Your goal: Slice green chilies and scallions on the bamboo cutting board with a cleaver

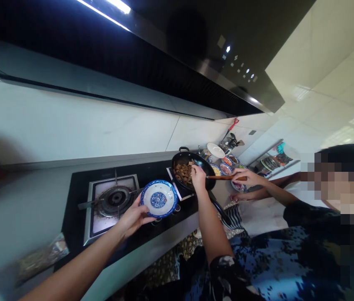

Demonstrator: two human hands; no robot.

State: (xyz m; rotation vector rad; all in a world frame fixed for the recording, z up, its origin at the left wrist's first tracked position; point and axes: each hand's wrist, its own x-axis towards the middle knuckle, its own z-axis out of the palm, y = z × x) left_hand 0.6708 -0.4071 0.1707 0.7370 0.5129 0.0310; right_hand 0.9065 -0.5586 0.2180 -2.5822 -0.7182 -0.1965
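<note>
My left hand (137, 217) grips a blue-and-white patterned dish (158, 200) by its near left rim, tilted so that its inside faces me. A few small specks lie on the dish. Over the black wok (209, 168) is my right hand (198, 177), its fingers drawn together; what they hold, if anything, is hidden. Brown chopped food (181, 173) fills the wok's left side. A co-worker's hand (248, 176) grasps a wooden handle (222, 177) that reaches into the wok from the right. The far end of that handle is hidden behind my hand.
Left of the wok is a bare gas burner (117, 198). A plastic bag (43, 255) lies on the near left counter. Several bowls of ingredients (226, 169) and a white plate (216, 150) stand behind the wok. The range hood (152, 75) hangs overhead; people stand close at right.
</note>
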